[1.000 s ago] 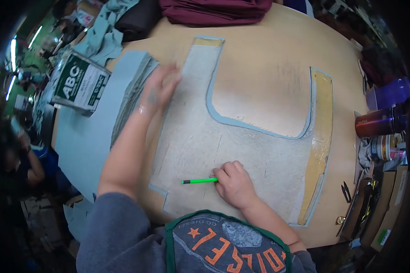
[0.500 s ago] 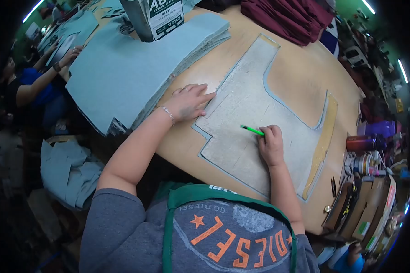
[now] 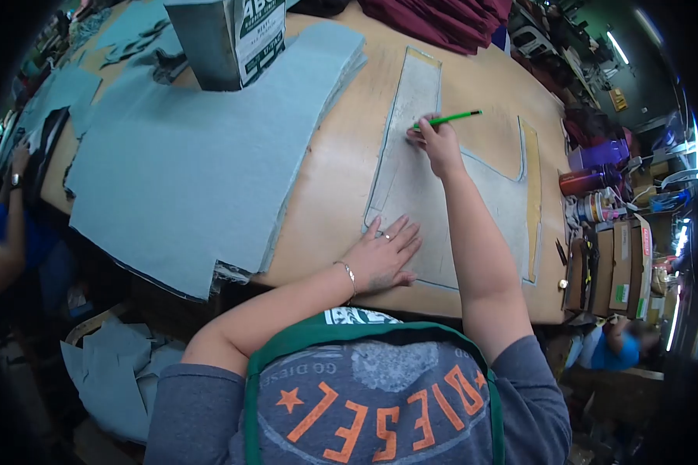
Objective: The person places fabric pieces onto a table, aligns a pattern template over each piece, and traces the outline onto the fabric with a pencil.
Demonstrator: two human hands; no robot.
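A grey U-shaped template (image 3: pixel 419 186) with yellow taped ends lies on light blue material, whose edge shows around it. My left hand (image 3: pixel 384 254) lies flat with spread fingers on the template's lower left corner; it wears a ring and a bracelet. Farther up, at the base of the template's left arm, my right hand (image 3: pixel 436 143) holds a green pencil (image 3: pixel 461 117) between closed fingers. The pencil's eraser end points right, and its other end is hidden near the fingertips. Left of the template is a thick stack of light blue sheets (image 3: pixel 186 163).
A metal can (image 3: pixel 229 43) stands on the stack. Maroon cloth (image 3: pixel 442 19) lies at the table's (image 3: pixel 318 194) far edge. Tumblers (image 3: pixel 589 180), tape rolls and boxes line the right side. A co-worker's arm (image 3: pixel 9 232) is at the far left; another person (image 3: pixel 616 346) is lower right.
My left hand has come from the table and template's left edge onto its lower corner. My right hand has carried the pencil up and left along the template. The camera view has shifted.
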